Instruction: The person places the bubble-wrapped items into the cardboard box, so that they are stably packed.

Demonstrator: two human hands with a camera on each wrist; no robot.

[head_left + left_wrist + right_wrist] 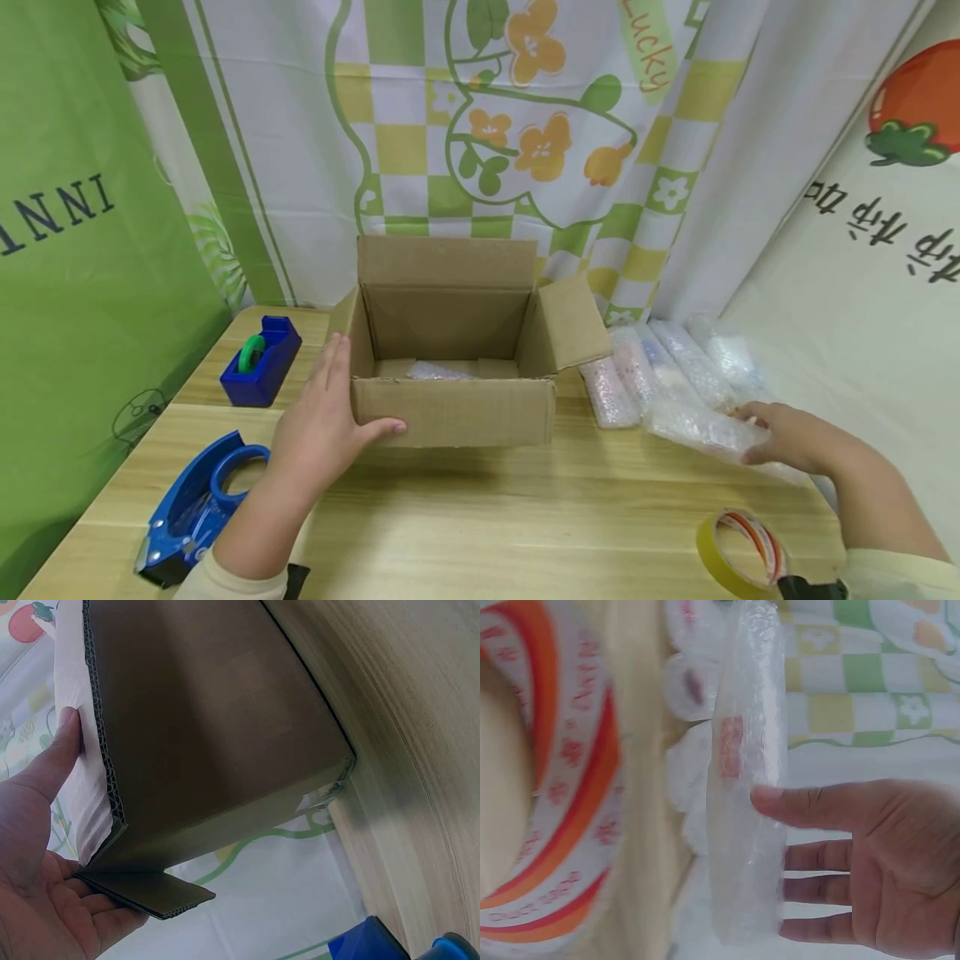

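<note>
Brown cardboard box [453,416], upright on the surface [487,525], flaps spread, bubble wrap [438,372] inside, long clear bubble-wrapped package [697,427], gripped by the right hand [795,437].

Box [453,414]: matt cardboard | wrapped packet [705,429]: glossy clear plastic | table [525,517]: smooth wood-grain

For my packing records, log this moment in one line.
left hand: holds cardboard box | right hand: grips bubble-wrapped packet | box: open, wrapped item inside | nearby: yellow tape roll
</note>
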